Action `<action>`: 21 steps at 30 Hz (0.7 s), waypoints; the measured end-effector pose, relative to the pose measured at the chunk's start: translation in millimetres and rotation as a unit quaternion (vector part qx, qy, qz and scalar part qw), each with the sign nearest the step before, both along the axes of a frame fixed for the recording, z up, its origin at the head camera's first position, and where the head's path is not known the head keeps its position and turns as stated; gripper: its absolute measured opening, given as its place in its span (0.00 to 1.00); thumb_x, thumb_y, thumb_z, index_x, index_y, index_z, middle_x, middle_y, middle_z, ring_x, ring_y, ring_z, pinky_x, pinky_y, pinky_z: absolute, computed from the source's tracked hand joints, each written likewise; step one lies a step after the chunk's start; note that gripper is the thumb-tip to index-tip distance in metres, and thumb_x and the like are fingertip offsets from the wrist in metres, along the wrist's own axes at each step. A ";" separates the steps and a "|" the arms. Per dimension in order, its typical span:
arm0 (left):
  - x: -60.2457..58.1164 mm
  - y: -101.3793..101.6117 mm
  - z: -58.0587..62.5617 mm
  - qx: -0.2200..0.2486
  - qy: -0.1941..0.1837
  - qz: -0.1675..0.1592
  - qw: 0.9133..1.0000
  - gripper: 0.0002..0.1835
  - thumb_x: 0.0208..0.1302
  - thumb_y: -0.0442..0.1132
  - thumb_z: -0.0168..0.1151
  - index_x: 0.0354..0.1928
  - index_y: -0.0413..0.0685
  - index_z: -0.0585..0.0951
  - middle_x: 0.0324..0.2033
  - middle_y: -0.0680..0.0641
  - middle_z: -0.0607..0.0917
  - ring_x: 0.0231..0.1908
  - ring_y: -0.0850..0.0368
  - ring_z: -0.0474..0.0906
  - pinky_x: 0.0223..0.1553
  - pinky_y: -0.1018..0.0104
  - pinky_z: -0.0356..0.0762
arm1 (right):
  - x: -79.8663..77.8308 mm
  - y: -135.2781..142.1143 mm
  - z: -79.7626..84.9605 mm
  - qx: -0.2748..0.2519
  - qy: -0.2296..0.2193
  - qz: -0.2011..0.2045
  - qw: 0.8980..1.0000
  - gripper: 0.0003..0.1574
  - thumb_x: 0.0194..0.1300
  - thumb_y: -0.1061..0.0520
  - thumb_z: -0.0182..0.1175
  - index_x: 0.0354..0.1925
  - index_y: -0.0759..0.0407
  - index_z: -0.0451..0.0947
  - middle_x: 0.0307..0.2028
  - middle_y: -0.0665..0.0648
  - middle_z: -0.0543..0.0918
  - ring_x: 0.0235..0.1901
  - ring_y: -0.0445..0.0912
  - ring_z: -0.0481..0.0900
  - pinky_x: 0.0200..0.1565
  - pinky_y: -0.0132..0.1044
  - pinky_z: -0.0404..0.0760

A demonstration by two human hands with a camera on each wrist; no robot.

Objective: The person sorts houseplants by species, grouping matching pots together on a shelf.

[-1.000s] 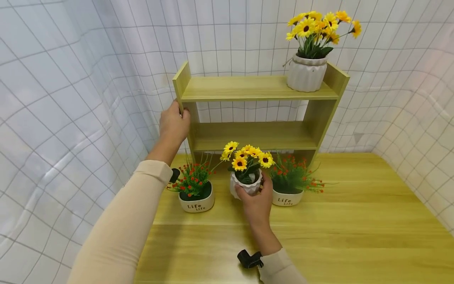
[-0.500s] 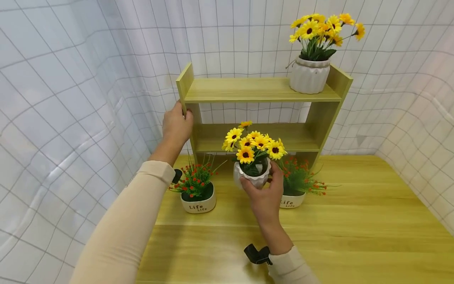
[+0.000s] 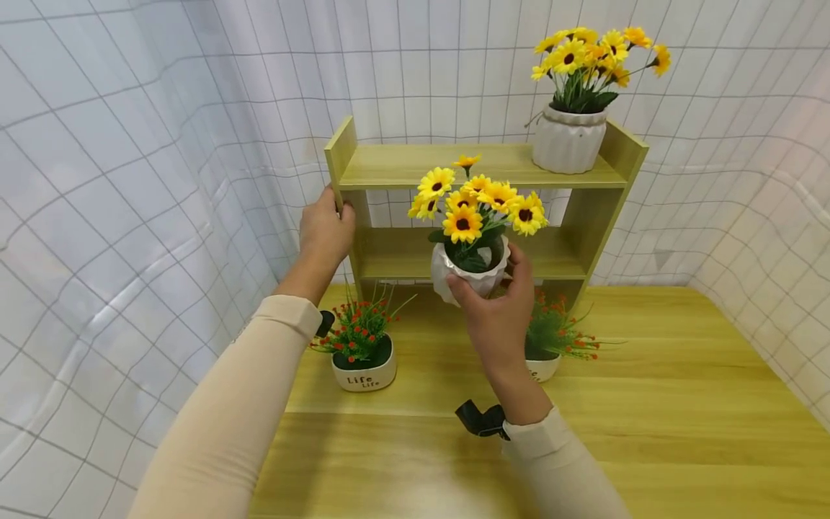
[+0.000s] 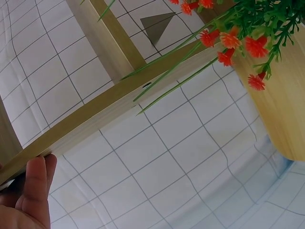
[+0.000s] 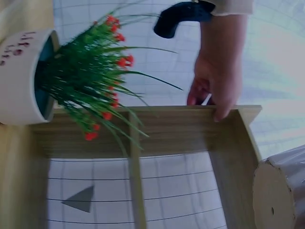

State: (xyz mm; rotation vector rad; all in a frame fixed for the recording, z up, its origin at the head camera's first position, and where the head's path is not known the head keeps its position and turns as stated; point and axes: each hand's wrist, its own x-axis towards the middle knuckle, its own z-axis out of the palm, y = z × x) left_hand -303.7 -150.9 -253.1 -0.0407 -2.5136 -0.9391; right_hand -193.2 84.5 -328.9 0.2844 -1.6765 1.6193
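The glossy yellow wood-grain desk (image 3: pixel 648 389) fills the lower frame, and the pale wooden open shelf unit (image 3: pixel 395 167) stands at centre. On its top board, upper right, sits a white fluted pot of plain yellow flowers (image 3: pixel 570 140). Below, on the desk, are a cream rounded planter of red-dotted greenery (image 3: pixel 365 375), left of centre, and its twin (image 3: pixel 551 339), right of centre. Mid-frame, off the desk and in front of the shelf unit, hangs a white wavy-rimmed pot of dark-centred yellow blooms (image 3: pixel 470 254). The right grip (image 3: pixel 502 317) has it, curled only as wide as its wall, thumb near the front rim. The left grip (image 3: pixel 326 229), at centre left, pinches the shelf's side panel. For a good lift, I'd have the left brace firmly without pulling, and the right hold the rim level, blooms clear of the board edges; the remaining gap is hard to judge
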 end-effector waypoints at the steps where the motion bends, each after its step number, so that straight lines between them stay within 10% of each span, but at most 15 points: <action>1: -0.2 -0.1 -0.4 -0.001 0.000 0.001 1.000 0.24 0.76 0.45 0.45 0.69 0.45 0.69 0.55 0.35 0.81 0.52 0.38 0.80 0.47 0.45 0.78 | -1.7 0.8 5.6 0.002 0.004 -0.005 1.000 0.44 0.51 0.50 0.77 0.64 0.52 0.70 0.55 0.52 0.74 0.48 0.48 0.71 0.40 0.38 0.75; 21: 0.8 0.0 -0.2 -0.008 0.000 0.003 1.000 0.20 0.76 0.44 0.45 0.61 0.42 0.73 0.51 0.35 0.83 0.46 0.38 0.81 0.42 0.46 0.79 | -13.1 -12.3 108.2 -0.018 0.021 0.040 0.999 0.42 0.52 0.58 0.74 0.62 0.67 0.68 0.54 0.62 0.74 0.47 0.48 0.71 0.42 0.36 0.76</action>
